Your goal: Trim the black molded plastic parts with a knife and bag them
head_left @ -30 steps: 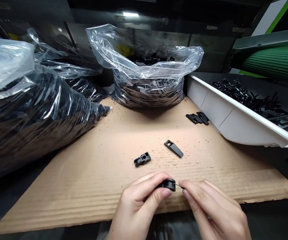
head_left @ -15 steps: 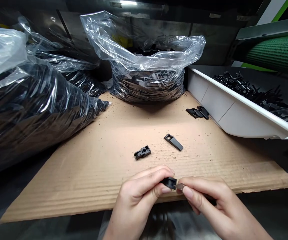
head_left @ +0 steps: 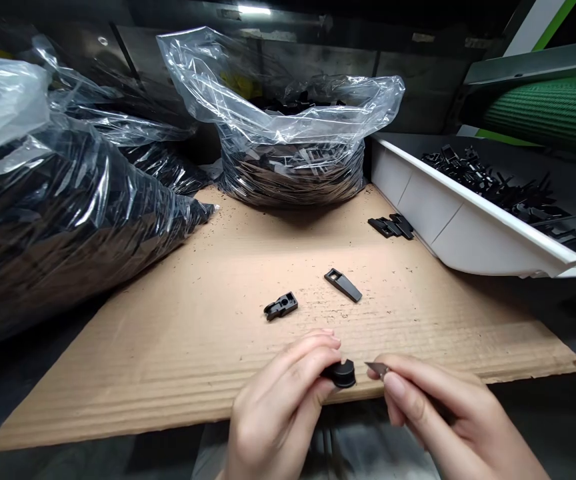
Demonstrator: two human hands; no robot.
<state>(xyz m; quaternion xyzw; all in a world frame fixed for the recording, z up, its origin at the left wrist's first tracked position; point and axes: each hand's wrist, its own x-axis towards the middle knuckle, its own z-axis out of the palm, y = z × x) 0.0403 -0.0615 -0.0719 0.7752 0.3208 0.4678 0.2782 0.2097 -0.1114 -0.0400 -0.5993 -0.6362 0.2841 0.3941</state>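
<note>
Left hand: the left hand (head_left: pixel 283 393) comes in from the lower edge, back of the hand outward, fingers bent forward over the thumb; it grips a black part (head_left: pixel 344 375) between fingers and thumb.
Right hand: the right hand (head_left: pixel 438 407) comes in from the lower right, thumb pressed against the index finger, other fingers curled beneath; it pinches a small pointed blade (head_left: pixel 377 367), tip toward the left hand.
Blade to part: apart, narrow gap; both near the front edge of the cardboard (head_left: pixel 178 353).
Hidden: far end of the held part, under the left fingers; rear of the blade, inside the right grip. Whether the blade has a handle, cannot tell.
Cut off: both forearms, by the frame; the white tray (head_left: pixel 418 203), at right.
Hard to make out: contents of the bags, through creased plastic; heaped pieces (head_left: pixel 498 187) in the tray, too tangled to count.
Count, loose on cardboard mid-area: one forked piece (head_left: pixel 281 306), one tapered piece (head_left: pixel 348 288), lying apart.
Count, beside tray: overlapping flat pieces (head_left: pixel 391 226), apparently three.
Count, clear bags (head_left: pixel 298 170): at least three.
</note>
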